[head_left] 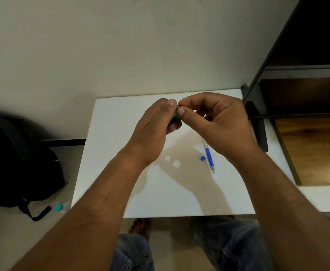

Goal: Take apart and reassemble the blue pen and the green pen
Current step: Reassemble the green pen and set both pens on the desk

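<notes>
Both hands meet above the far middle of the white table (121,182). My left hand (154,130) is closed around the green pen (174,116), of which only a dark green sliver shows between the fingers. My right hand (215,118) pinches the pen's end with thumb and forefinger. The blue pen (208,155) lies on the table under my right wrist, tip toward me, its upper part hidden by the hand. A small blue cap (203,158) lies just left of it.
A black backpack (17,165) sits on the floor at left, with a teal-capped bottle (61,207) beside it. A dark shelf frame (258,122) and wooden panels stand at the table's right edge. My knees are below the near edge.
</notes>
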